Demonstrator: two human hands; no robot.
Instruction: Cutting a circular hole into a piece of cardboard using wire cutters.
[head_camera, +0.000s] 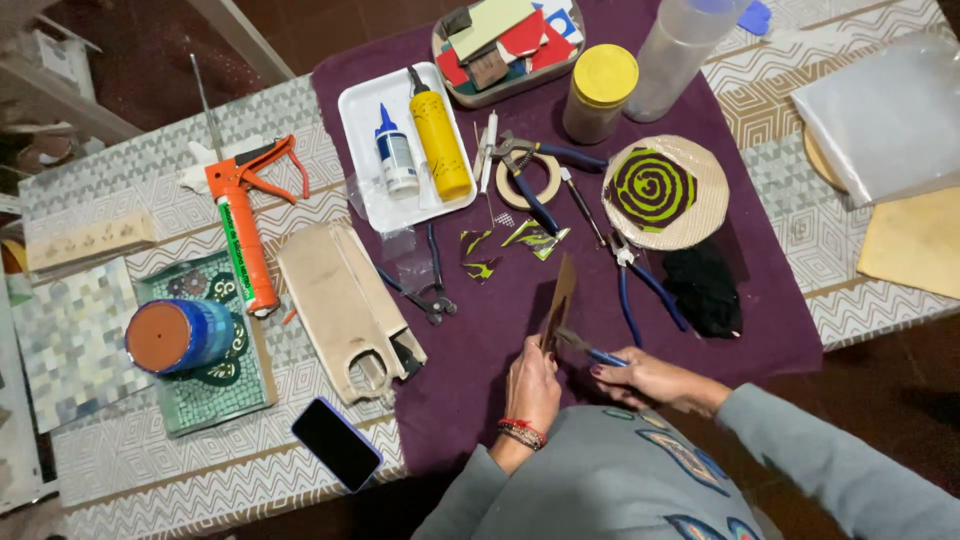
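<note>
My left hand (532, 385) holds a thin brown tile piece (558, 300) upright on its edge over the purple cloth (470, 360). My right hand (645, 378) grips blue-handled nippers (590, 350), and their jaws meet the lower edge of the brown piece. Green and black glass shards (482, 255) lie just beyond. A round cardboard disc with a green and black spiral (662, 190) sits farther right.
A white tray (360, 110) holds two glue bottles. An orange caulking gun (240, 225), a blue pot (180, 337) on a mosaic tray, a phone (336, 443), several pliers, a tape roll (528, 182), a yellow-lidded jar (598, 92) and a black cloth (705, 290) lie about.
</note>
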